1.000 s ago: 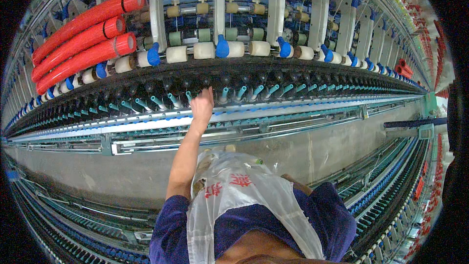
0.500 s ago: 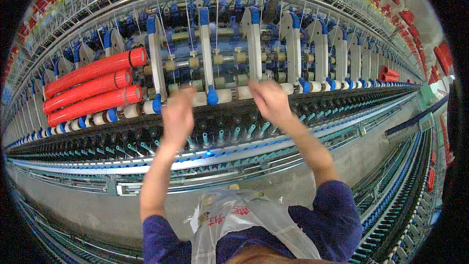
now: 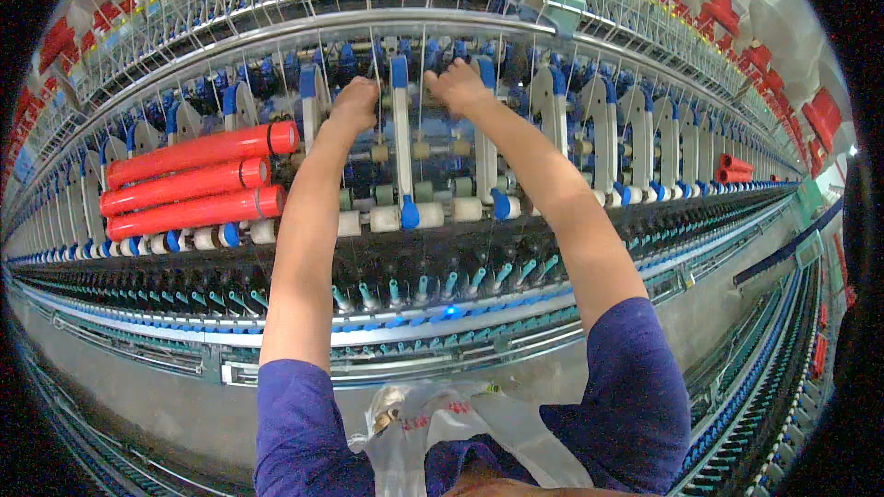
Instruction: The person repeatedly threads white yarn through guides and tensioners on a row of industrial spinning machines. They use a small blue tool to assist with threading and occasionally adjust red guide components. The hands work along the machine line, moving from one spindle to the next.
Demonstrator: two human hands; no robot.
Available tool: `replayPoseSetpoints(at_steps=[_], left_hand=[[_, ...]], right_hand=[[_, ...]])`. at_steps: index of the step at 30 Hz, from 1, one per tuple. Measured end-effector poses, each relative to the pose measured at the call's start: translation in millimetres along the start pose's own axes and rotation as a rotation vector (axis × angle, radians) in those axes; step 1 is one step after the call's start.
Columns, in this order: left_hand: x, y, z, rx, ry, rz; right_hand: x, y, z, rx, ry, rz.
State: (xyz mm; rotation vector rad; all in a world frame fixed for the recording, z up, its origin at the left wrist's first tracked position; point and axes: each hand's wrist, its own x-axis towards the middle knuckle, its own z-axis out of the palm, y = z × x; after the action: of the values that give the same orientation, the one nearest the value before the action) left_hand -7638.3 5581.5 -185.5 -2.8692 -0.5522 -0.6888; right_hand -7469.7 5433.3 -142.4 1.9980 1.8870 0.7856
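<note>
Both my arms reach across a spinning frame. My left hand [image 3: 357,105] is closed beside a white, blue-capped drafting arm [image 3: 402,120], on its left. On that arm's other side, my right hand [image 3: 458,90] is bent with fingers pressed together, close to another blue-capped drafting arm [image 3: 486,133]. Thin whitish strands run down near both hands; whether the fingers hold any of them is hidden. Below the hands lie pale rollers [image 3: 384,218] and a row of teal spindles [image 3: 422,288].
Three red tubes [image 3: 189,186] lie stacked on the frame at the left, and more red tubes [image 3: 734,168] rest far right. A metal rail [image 3: 368,22] crosses beyond my hands. The grey floor [image 3: 175,410] separates this frame from another row of spindles [image 3: 737,442].
Both hands have moved up and away from me, from the front rollers to the upper ends of the drafting arms. The view has shifted, and the machine sits slightly lower and farther right.
</note>
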Motion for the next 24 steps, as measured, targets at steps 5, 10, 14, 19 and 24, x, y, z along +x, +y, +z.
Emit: replayPoseSetpoints(at_steps=[5,10,14,19,24], left_hand=[[-80.5,62.0,-20.1,-0.107,0.151,-0.158],[-140.2,98.9,-0.6,-0.289,-0.047,-0.239],[-115.0,85.1,26.4,-0.316,0.133,-0.373],[-122.3,80.3,40.1,-0.258,0.391,-0.388],[-122.1,74.4,32.5,-0.196,0.057,-0.384]], right_hand=[[-39.9,-25.6,-0.7,-0.09,0.562,0.149],[-105.6,-60.2,-57.1,0.51,1.123,0.126],[-123.2,-65.7,-125.0,0.787,1.284,0.034],[-130.6,-52.2,-200.4,1.986,1.231,-0.17],[-143.4,-53.7,-346.6,2.375,1.109,-0.462]])
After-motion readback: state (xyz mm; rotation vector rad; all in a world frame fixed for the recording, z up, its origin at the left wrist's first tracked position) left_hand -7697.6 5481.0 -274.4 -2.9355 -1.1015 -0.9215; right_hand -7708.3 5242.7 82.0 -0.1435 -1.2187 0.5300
